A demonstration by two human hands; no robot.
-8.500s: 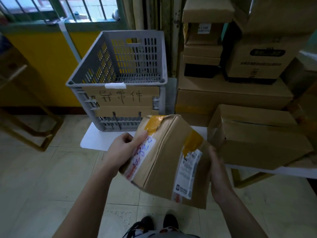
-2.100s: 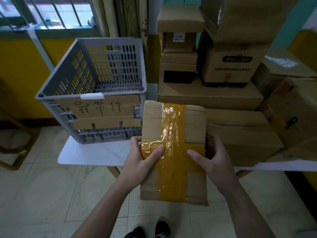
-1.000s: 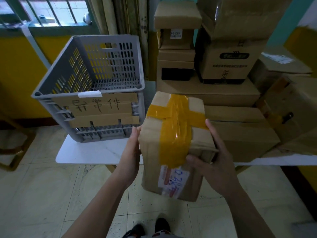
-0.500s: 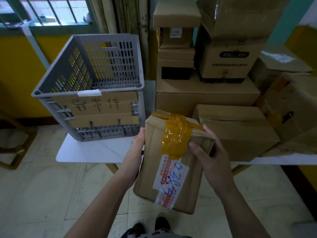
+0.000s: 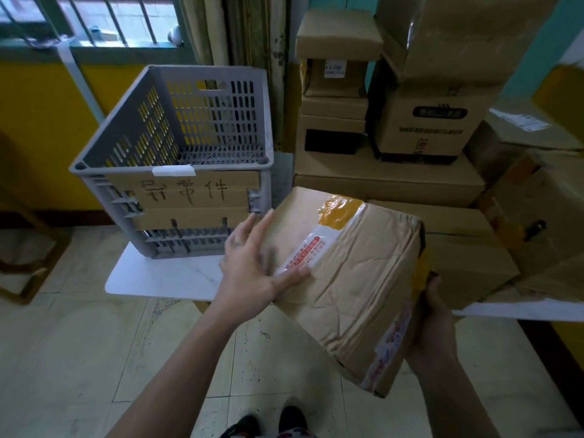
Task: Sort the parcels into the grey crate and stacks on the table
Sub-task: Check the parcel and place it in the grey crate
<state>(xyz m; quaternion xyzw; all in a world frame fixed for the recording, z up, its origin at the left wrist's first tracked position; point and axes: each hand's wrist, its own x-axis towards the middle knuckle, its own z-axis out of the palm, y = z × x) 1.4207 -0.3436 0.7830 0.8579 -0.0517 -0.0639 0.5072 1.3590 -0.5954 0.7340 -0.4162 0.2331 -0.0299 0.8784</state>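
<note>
Holding parcel (image 5: 354,279) in the air at the table's (image 5: 164,276) front edge, just right of grey crate (image 5: 215,115) — left hand (image 5: 249,270) flat on its left side, fingers straight; right hand (image 5: 433,324) under the near-right end, fingers hidden, can't tell curl. Seeing only slotted floor inside the crate, cardboard sign (image 5: 189,197) on its front. Looks creased brown, yellow tape at far and right edges, red-white label on top — long axis far-left to near-right, near end dipped.
</note>
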